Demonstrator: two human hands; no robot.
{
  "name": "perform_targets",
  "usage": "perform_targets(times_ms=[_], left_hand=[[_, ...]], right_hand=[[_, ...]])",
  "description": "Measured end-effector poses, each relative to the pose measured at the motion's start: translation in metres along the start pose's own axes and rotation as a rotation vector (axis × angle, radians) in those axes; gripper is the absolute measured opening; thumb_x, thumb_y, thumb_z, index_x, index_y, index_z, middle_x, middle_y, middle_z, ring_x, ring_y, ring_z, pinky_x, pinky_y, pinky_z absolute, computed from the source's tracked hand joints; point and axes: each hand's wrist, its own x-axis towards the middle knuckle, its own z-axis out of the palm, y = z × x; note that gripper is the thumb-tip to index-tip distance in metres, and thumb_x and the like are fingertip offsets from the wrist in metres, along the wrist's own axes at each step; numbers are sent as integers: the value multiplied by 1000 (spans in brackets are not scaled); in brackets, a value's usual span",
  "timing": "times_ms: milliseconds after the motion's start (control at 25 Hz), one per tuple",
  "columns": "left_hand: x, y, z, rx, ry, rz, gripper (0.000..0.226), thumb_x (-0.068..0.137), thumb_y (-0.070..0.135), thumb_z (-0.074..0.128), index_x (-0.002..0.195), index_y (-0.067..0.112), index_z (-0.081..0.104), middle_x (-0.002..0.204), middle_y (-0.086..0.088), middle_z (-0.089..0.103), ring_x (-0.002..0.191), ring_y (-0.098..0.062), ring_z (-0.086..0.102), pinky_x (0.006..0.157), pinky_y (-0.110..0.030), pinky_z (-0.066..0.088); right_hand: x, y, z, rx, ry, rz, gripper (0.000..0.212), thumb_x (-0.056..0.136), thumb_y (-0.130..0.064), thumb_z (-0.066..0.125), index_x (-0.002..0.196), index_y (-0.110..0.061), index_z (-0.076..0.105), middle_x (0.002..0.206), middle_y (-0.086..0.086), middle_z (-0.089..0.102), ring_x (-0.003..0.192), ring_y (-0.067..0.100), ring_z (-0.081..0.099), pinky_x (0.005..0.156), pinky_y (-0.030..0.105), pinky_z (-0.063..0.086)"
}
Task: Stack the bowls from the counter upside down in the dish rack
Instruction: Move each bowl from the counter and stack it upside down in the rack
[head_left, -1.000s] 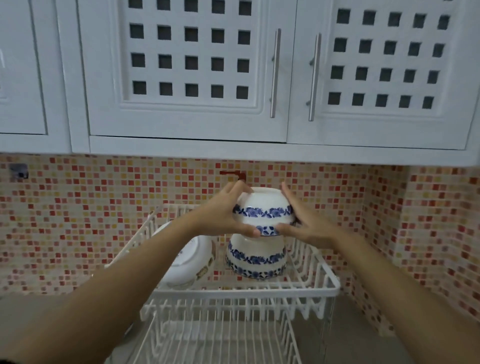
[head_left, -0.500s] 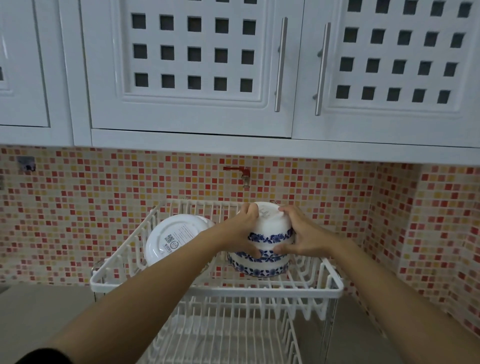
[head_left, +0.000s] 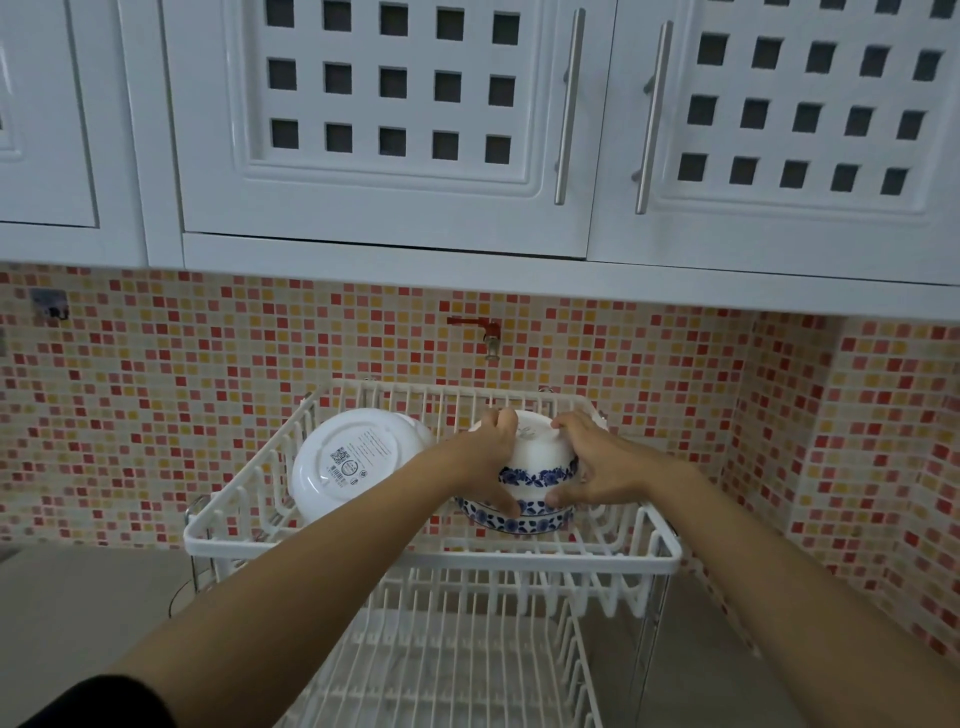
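1. Head view: my left hand (head_left: 485, 462) and my right hand (head_left: 597, 467) are both wrapped around the top bowl (head_left: 540, 457). The fingers (head_left: 501, 421) hold its sides tight, one hand on each side.
2. The top bowl is upside down. It sits over the bottom bowl (head_left: 511, 517), which is also upside down, in the top level of the dish rack (head_left: 431, 545).
3. A white plate (head_left: 345, 462) leans on its edge just beside my left hand.
4. I think the top bowl could sit crooked. If I let go then, it may slide off and bang the rack wires.
5. My left arm could bump the plate when I pull away and knock it over.
6. I cannot see more bowls on the counter (head_left: 78, 597) from here.
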Motion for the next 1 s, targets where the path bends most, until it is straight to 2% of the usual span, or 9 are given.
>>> perform_targets(times_ms=[80, 160, 280, 400, 560, 680, 840, 1000], left_hand=[[-4, 1, -3, 14, -28, -6, 96, 65, 39, 82, 132, 14, 19, 142, -13, 30, 117, -34, 50, 94, -44, 51], [-11, 0, -15, -2, 18, 5, 97, 76, 38, 73, 145, 12, 10, 154, -13, 17, 131, -35, 41, 105, -45, 43], [-30, -20, -46, -69, 244, -40, 68, 97, 30, 45, 149, 7, 8, 158, -14, 13, 141, -32, 28, 113, -42, 30], [-57, -70, -72, 14, 323, -141, 53, 101, 29, 33, 146, 2, 22, 155, -18, 23, 141, -33, 29, 114, -41, 29], [-105, -164, -89, -1, 310, -330, 61, 101, 36, 29, 148, 2, 12, 155, -18, 23, 143, -32, 24, 115, -42, 24], [-140, -239, -97, -21, 269, -478, 59, 101, 35, 26, 148, 2, 13, 155, -20, 22, 142, -34, 26, 114, -41, 25], [-172, -317, -103, 40, 205, -540, 60, 101, 37, 25, 148, 2, 13, 158, -17, 12, 145, -32, 16, 118, -42, 19], [-190, -381, -88, 18, 149, -573, 60, 101, 38, 26, 149, 4, 12, 158, -15, 16, 144, -31, 20, 116, -42, 22]], right_hand=[[-2, -1, -3, 23, -11, 6, 102, 71, -57, 73, 146, -21, 14, 147, -5, 25, 126, 19, 42, 97, 35, 45], [-2, -8, -8, 27, 16, -10, 98, 76, -57, 68, 148, -23, 11, 154, -4, 19, 135, 21, 35, 106, 38, 40], [14, -43, -19, -114, 120, -62, 81, 91, -59, 41, 152, -19, 6, 160, 1, 8, 145, 21, 19, 116, 40, 24], [47, -105, -23, -146, 204, -111, 70, 97, -55, 26, 151, -13, 12, 159, 8, 15, 144, 23, 22, 114, 42, 26], [101, -205, -5, -102, 254, -114, 68, 99, -51, 25, 150, -8, 14, 158, 13, 19, 144, 29, 23, 114, 46, 26], [141, -281, 16, -128, 251, -120, 65, 99, -49, 25, 148, -5, 20, 154, 16, 26, 140, 33, 30, 112, 47, 30], [192, -361, 44, -196, 219, -56, 64, 99, -47, 30, 147, -5, 23, 154, 16, 26, 138, 34, 31, 110, 46, 33], [244, -418, 95, -252, 192, 61, 61, 100, -39, 34, 148, -4, 19, 154, 16, 25, 138, 32, 31, 109, 43, 33]])
